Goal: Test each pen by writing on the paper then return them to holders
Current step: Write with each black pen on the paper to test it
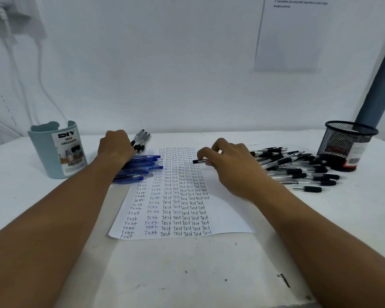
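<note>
A white sheet of paper (pixel 227 210) covered in columns of the word "Test" lies mid-table. My right hand (pixel 231 167) pinches a black pen (pixel 199 161) over the paper's upper part. My left hand (pixel 115 145) grips a few black pens (pixel 141 141) at the paper's top left corner, resting over a pile of blue pens (pixel 142 168). A heap of black pens (pixel 298 168) lies to the right of the paper. A light blue desk organizer (pixel 56 150) stands at the left and a black mesh holder (pixel 347 143) at the right.
The white table (pixel 187 274) meets a white wall behind. A grey-blue pole (pixel 378 81) leans at the far right behind the mesh holder. A printed sheet (pixel 291 34) hangs on the wall. Cables (pixel 13 85) hang at the left.
</note>
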A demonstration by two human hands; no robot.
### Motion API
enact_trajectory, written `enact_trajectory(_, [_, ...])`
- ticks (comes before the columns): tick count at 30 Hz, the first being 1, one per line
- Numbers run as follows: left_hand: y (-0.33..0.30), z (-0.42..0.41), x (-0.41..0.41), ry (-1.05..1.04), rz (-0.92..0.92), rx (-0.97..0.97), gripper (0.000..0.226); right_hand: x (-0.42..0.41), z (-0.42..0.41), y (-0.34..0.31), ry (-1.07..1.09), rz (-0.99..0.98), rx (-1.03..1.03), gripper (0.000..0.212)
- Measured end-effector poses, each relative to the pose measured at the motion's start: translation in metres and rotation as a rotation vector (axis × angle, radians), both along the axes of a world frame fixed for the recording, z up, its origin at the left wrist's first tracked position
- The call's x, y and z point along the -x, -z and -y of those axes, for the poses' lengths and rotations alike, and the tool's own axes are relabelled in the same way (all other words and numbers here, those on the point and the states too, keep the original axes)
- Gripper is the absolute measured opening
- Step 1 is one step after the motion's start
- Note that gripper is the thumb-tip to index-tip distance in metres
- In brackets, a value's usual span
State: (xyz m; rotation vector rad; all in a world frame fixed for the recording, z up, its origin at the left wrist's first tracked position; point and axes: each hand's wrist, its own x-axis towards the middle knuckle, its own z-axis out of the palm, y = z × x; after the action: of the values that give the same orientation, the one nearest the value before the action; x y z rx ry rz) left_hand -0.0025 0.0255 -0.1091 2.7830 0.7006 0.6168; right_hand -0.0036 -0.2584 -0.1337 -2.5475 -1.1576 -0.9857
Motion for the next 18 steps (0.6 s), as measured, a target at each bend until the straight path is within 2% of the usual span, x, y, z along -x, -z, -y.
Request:
enact_trajectory(6, [0.0, -0.003, -0.001, -0.013, -0.012, -0.025, 0.035, 0.009, -0.003, -0.005, -0.007, -0.06, 0.014, 0.024])
enact_trajectory(9, [0.0, -0.006, 0.001, -0.009, 0.02, 0.01, 0.033, 0.011, -0.003, -0.007, -0.022, -0.084, -0.005, 0.031])
enact_trajectory(12, [-0.002, -0.006, 0.008, 0.025, 0.08, 0.041, 0.02, 0.013, -0.004, -0.008, -0.018, -0.101, 0.017, 0.043])
enact_trajectory(15, [-0.001, 0.004, 0.02, 0.149, 0.165, 0.028, 0.017, 0.017, -0.005, -0.011, -0.01, -0.094, 0.014, 0.051])
enact_trajectory(18, [-0.002, 0.02, 0.036, 0.316, 0.242, 0.037, 0.018, 0.021, -0.004, -0.013, 0.017, -0.081, -0.031, 0.046])
